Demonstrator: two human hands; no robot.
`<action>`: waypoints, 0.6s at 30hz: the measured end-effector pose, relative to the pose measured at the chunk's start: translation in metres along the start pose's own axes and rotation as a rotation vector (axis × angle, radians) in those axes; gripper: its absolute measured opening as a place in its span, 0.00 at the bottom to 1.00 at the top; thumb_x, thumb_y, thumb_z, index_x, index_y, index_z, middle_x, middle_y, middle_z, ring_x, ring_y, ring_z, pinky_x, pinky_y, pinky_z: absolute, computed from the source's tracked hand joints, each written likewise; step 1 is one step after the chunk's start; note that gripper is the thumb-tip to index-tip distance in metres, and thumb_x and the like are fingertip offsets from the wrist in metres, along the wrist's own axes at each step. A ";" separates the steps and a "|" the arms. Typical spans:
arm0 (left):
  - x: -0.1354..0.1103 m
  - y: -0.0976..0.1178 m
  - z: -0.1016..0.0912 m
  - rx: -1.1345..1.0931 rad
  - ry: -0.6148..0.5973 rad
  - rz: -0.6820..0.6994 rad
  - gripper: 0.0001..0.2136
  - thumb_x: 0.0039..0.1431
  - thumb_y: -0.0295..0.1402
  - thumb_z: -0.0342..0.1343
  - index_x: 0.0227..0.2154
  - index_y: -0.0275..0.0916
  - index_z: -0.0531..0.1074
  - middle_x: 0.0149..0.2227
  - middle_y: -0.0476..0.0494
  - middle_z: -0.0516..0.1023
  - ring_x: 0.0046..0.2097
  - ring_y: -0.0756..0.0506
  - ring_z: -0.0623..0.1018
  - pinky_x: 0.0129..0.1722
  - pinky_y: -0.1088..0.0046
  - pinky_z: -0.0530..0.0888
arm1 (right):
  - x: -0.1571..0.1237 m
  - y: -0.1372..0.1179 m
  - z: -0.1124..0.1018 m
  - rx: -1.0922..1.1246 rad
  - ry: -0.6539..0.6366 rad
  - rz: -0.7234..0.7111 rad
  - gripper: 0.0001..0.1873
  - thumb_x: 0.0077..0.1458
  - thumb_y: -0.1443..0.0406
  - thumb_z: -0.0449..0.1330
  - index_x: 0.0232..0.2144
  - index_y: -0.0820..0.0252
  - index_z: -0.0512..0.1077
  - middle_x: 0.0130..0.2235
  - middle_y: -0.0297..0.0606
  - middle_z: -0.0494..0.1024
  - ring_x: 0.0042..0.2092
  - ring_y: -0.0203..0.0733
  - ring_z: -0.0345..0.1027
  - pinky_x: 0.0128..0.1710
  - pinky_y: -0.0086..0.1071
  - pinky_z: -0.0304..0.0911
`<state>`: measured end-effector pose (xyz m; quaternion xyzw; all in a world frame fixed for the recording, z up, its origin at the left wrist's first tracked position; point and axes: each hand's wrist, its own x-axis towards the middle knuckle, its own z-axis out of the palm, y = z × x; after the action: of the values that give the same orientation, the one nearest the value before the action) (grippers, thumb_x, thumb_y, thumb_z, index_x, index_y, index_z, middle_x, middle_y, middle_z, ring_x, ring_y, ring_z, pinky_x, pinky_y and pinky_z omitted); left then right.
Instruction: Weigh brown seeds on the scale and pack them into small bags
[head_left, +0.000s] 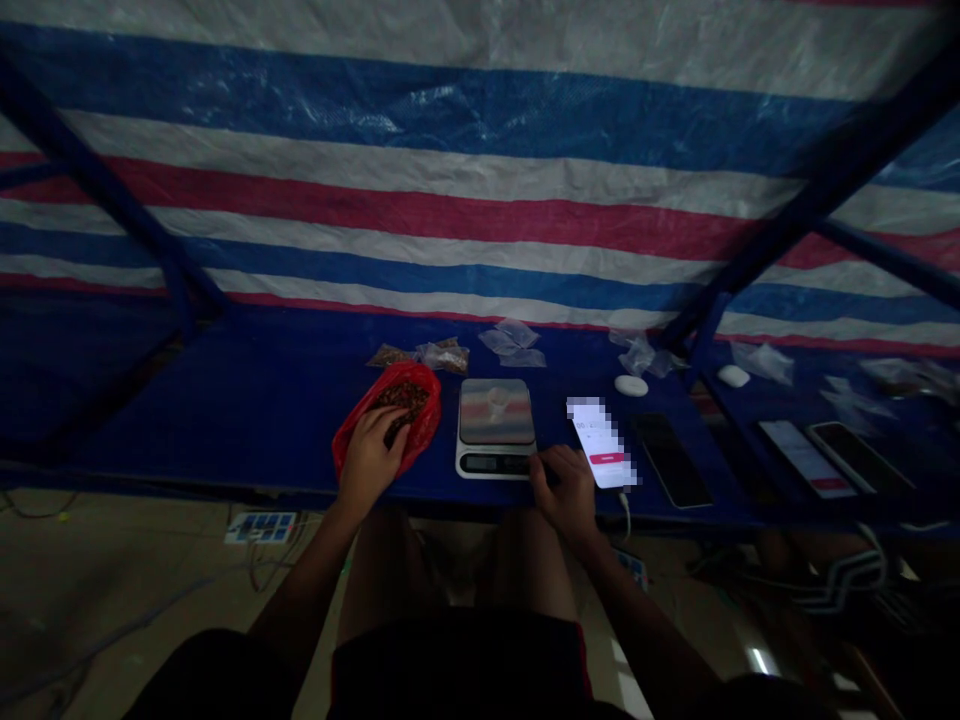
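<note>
My left hand (pixel 371 455) reaches into an open red plastic bag (pixel 429 425) filled with small dark brown grains (pixel 409 396). Its thumb and fingers are apart over the grains, the tips partly hidden among them. To the right of the bag stands a kitchen scale (pixel 495 425) with a shiny metal plate. On that plate lies a small, pale, see-through item (pixel 498 400), perhaps a bag or a reflection. My right hand (pixel 566 490) rests at the scale's front right corner, fingers curled, one fingertip at its panel. Nothing shows in this hand.
Behind the scale lie small bags of brown grains (pixel 448 356) and clear plastic bags (pixel 514 343). A lit phone (pixel 602 445), a dark phone (pixel 673 460) and a white oval object (pixel 631 386) are rightward. Blue metal struts (pixel 124 205) frame the striped tarpaulin (pixel 465 215).
</note>
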<state>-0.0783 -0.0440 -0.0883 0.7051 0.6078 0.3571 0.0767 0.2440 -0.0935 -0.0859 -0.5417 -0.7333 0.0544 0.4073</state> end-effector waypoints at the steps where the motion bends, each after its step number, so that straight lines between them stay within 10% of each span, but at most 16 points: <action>1: 0.001 0.000 -0.001 -0.005 -0.009 -0.001 0.13 0.68 0.38 0.52 0.50 0.42 0.77 0.52 0.38 0.79 0.56 0.38 0.76 0.62 0.55 0.71 | 0.000 0.000 0.000 0.005 0.005 0.007 0.12 0.65 0.67 0.57 0.28 0.58 0.73 0.28 0.36 0.76 0.33 0.41 0.67 0.37 0.38 0.55; 10: 0.019 0.006 -0.014 0.102 -0.184 0.028 0.14 0.65 0.34 0.54 0.49 0.40 0.79 0.50 0.35 0.80 0.54 0.36 0.77 0.58 0.52 0.74 | -0.001 0.001 0.000 0.016 -0.001 -0.006 0.12 0.65 0.66 0.57 0.28 0.59 0.74 0.29 0.36 0.76 0.34 0.42 0.67 0.36 0.37 0.55; 15: 0.030 0.011 -0.025 0.196 -0.316 0.065 0.14 0.62 0.29 0.55 0.48 0.41 0.80 0.52 0.36 0.80 0.56 0.34 0.77 0.60 0.52 0.73 | 0.010 -0.042 -0.032 0.356 -0.048 0.075 0.12 0.65 0.64 0.59 0.30 0.58 0.77 0.29 0.36 0.78 0.34 0.41 0.70 0.38 0.37 0.62; 18: 0.036 0.017 -0.031 0.232 -0.378 0.059 0.15 0.61 0.29 0.55 0.48 0.41 0.79 0.55 0.34 0.80 0.57 0.34 0.78 0.59 0.53 0.73 | 0.017 -0.090 -0.067 0.769 -0.391 0.094 0.13 0.66 0.60 0.61 0.30 0.57 0.78 0.30 0.35 0.79 0.33 0.37 0.71 0.33 0.32 0.64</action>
<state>-0.0824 -0.0260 -0.0418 0.7811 0.5987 0.1484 0.0969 0.2193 -0.1398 0.0147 -0.3627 -0.6976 0.4438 0.4299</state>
